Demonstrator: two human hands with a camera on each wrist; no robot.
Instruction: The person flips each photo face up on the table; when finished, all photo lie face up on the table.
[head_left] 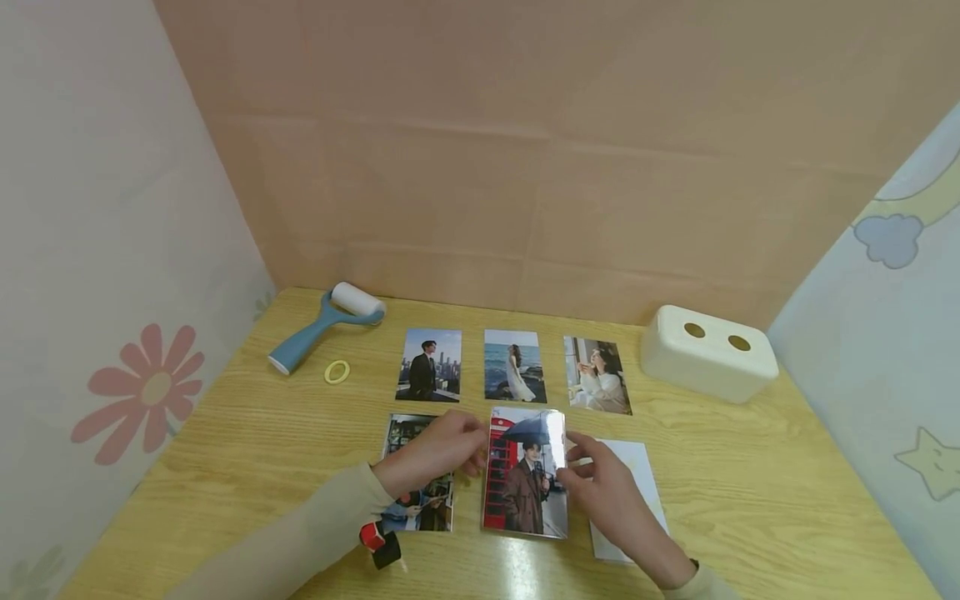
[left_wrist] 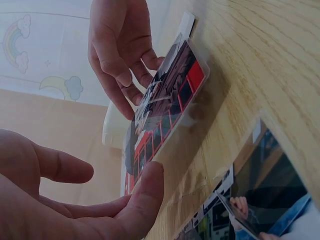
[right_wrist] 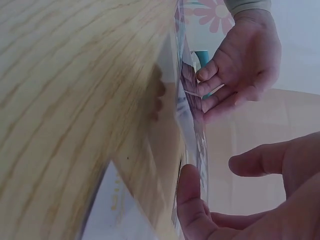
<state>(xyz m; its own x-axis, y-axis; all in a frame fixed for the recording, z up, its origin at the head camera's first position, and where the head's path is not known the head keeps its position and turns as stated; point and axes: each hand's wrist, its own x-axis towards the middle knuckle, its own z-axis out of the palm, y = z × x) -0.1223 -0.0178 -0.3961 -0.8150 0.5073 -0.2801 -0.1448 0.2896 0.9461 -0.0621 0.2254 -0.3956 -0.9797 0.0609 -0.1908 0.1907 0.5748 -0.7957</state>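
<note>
A glossy photo (head_left: 525, 475) with a clear plastic border shows a person with an umbrella by a red phone box. Its left edge lies between the thumb and fingers of my left hand (head_left: 442, 450). At the opposite edge, my right hand (head_left: 603, 487) grips with thumb and fingers. In the left wrist view the photo (left_wrist: 165, 100) stands tilted above the table, its shadow underneath. A second photo (head_left: 431, 508) lies partly hidden beneath my left forearm. Under my right hand is a white card (head_left: 637, 467) with faint yellow print, partly covered.
Behind the hands lie three photos in a row: a person in a suit (head_left: 431, 367), a person by the sea (head_left: 515, 367), a person in white (head_left: 597, 375). A blue-handled roller (head_left: 315, 329) and yellow ring (head_left: 337, 372) are left; a cream box (head_left: 708, 354) stands right.
</note>
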